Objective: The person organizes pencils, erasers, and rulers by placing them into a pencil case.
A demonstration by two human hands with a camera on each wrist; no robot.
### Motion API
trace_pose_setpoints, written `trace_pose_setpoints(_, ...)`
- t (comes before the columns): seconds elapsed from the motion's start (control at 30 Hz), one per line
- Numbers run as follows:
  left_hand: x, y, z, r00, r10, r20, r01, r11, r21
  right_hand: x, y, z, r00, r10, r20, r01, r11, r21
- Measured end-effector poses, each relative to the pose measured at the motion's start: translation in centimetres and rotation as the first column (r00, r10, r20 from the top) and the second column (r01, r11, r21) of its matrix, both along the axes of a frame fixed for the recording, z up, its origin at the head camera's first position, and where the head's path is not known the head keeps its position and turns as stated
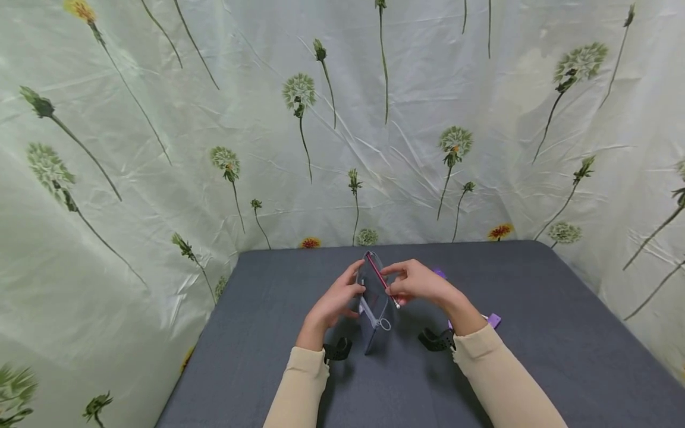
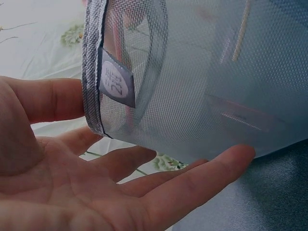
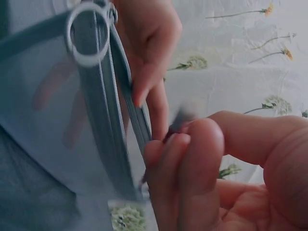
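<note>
A grey mesh zip pouch (image 1: 369,333) stands upright on the table with its zipped mouth spread. My left hand (image 1: 334,302) grips it by one side of the mouth, and in the left wrist view a cloth label (image 2: 117,79) hangs from the rim. A white ring pull (image 3: 70,36) shows at the near end of the zip. Between thumb and fingers my right hand (image 1: 420,282) pinches a slim red pencil (image 1: 379,274) with a white end, slanted across the pouch's mouth. Through the mesh, a few thin items show faintly inside the pouch.
Purple things lie to the right, one (image 1: 495,321) by the right sleeve and another (image 1: 439,273) behind the right hand. Black straps (image 1: 338,349) sit at both wrists. The dark grey table (image 1: 267,297) ends at a flower-printed curtain (image 1: 342,148).
</note>
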State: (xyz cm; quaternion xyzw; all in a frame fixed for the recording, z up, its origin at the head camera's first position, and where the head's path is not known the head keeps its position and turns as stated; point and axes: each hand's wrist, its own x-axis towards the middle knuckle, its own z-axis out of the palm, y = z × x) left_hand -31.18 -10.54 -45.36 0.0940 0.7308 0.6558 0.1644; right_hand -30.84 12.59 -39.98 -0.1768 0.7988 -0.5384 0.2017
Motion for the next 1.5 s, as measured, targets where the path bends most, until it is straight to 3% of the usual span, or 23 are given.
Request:
trace_pose_setpoints(0.37,0.0,0.2,0.1,1.000,0.003,-0.008,-0.004,1.000,-0.002,0.1,-1.4,-0.7,0.997,-0.077,0.020,0.078,0.995,-0.065)
trace_pose_setpoints(0.87,-0.1,0.0,0.0,1.000,-0.001,0.001,0.001,1.000,0.005,0.2,-3.3,-1.3,0.984,-0.172,-0.036,0.174,0.984,0.048)
trace_pose_setpoints(1.23,-0.1,-0.1,0.0,1.000,0.002,0.000,-0.002,1.000,0.005,0.3,-3.6,-1.7,0.971,-0.199,-0.134,0.220,0.962,0.163)
trace_pose_setpoints(1.5,-0.1,-0.1,0.0,1.000,0.003,-0.004,-0.004,1.000,-0.007,0.8,-2.7,-1.4,0.965,-0.191,-0.179,0.215,0.969,0.124)
